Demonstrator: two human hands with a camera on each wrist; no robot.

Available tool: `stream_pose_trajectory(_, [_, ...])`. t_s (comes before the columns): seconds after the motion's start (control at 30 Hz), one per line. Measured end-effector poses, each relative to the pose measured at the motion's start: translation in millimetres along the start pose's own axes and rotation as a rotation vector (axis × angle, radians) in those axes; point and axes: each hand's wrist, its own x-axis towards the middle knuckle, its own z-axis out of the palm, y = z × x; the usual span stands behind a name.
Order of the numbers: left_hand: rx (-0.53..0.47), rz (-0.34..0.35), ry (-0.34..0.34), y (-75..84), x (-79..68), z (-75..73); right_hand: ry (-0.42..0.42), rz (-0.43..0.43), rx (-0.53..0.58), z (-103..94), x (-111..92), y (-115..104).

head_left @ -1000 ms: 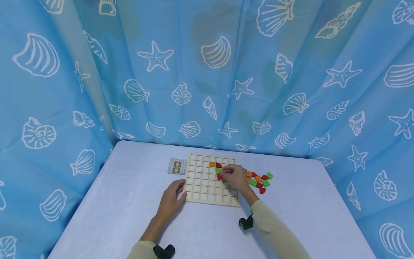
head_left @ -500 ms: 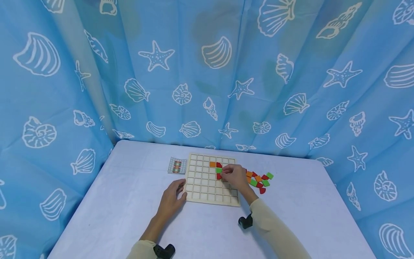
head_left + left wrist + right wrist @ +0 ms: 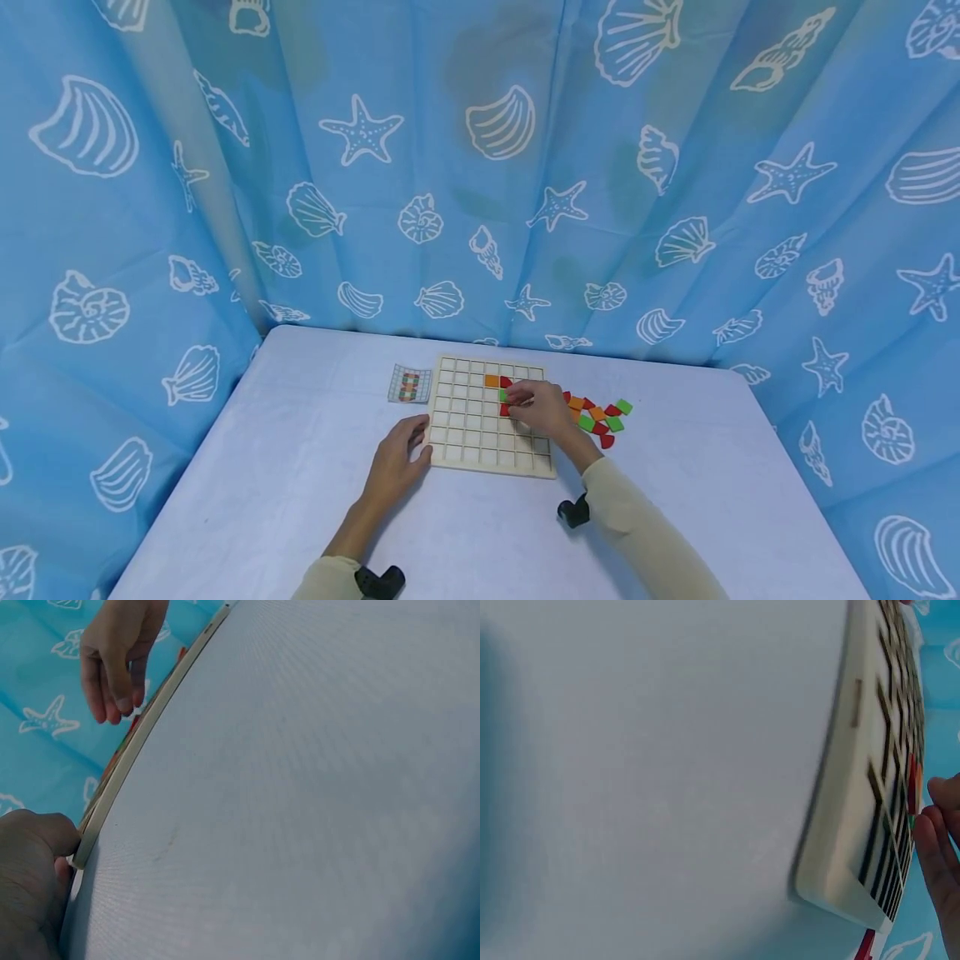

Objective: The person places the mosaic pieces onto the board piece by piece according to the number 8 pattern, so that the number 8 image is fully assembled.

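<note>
My L hand point(image 3: 399, 458) is relaxed, thumb & fingertips vs. L edge of the grid board point(image 3: 456, 455) on the table point(image 3: 247, 492); my R hand point(image 3: 542, 408), loosely bent w/ thumb & index apart, is over the board, nr the red tile point(image 3: 504, 411).

White table point(image 3: 480, 533) — grid board point(image 3: 457, 429), card point(image 3: 409, 385), loose tiles point(image 3: 597, 412).

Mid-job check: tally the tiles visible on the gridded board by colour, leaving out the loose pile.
Orange tile: 1
Red tiles: 2
Green tile: 1
Total visible on the board: 4; the right hand may hide more.
</note>
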Motion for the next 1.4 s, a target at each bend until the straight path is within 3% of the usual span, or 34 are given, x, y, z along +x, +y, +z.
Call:
stream_pose_trajectory(0.43, [0.006, -0.015, -0.014, 3.2, 0.7, -2.4, -0.025, -0.060, -0.070, 8.6, 2, -4])
stream_pose_trajectory(0.8, [-0.007, -0.030, -0.025, 3.6, -0.2, -2.7, 0.000, -0.051, 0.008, 7.9, 0, -1])
stream_pose_trajectory(0.97, [-0.006, 0.002, -0.012, 2.8, -0.7, -2.2, 0.081, -0.040, 0.052, -6.1, -1, 8])
stream_pose_trajectory(1.13, [0.006, 0.039, 0.007, 1.5, -0.7, -1.3, 0.156, -0.027, -0.015, -28.7, -1, 24])
stream_pose_trajectory(1.4, [0.034, -0.022, -0.016, 1.5, -0.4, 0.6, 0.175, 0.080, -0.170, -56.9, -14, 51])
